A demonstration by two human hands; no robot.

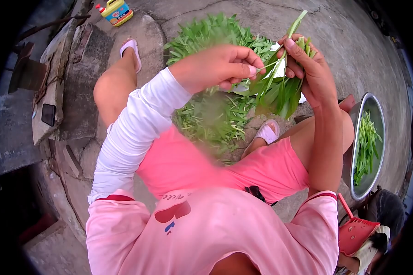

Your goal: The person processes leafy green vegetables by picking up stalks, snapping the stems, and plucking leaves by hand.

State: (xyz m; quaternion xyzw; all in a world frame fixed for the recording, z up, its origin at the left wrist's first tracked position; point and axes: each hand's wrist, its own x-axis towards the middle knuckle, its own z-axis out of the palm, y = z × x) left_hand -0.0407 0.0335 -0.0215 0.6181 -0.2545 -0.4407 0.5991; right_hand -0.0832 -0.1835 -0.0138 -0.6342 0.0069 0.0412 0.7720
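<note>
My right hand [309, 68] is closed around a small bunch of water spinach [282, 94], its long leaves hanging down and one pale stem sticking up past the fingers. Close to it on the left, my left hand [225, 68], below a white sleeve, pinches a thin green leaf stalk [268, 67] at the bunch's edge. Beneath both hands a large heap of loose greens [211, 36] lies on the ground, with more cut pieces [215, 119] nearer my legs. Something white under the bunch is mostly hidden.
To my right stands a metal basin [382, 133] with trimmed green stems [366, 151] in it. A red dustpan [357, 233] is at lower right. A yellow jug [117, 13] stands at upper left. A phone [48, 114] lies on the stone ledge at left.
</note>
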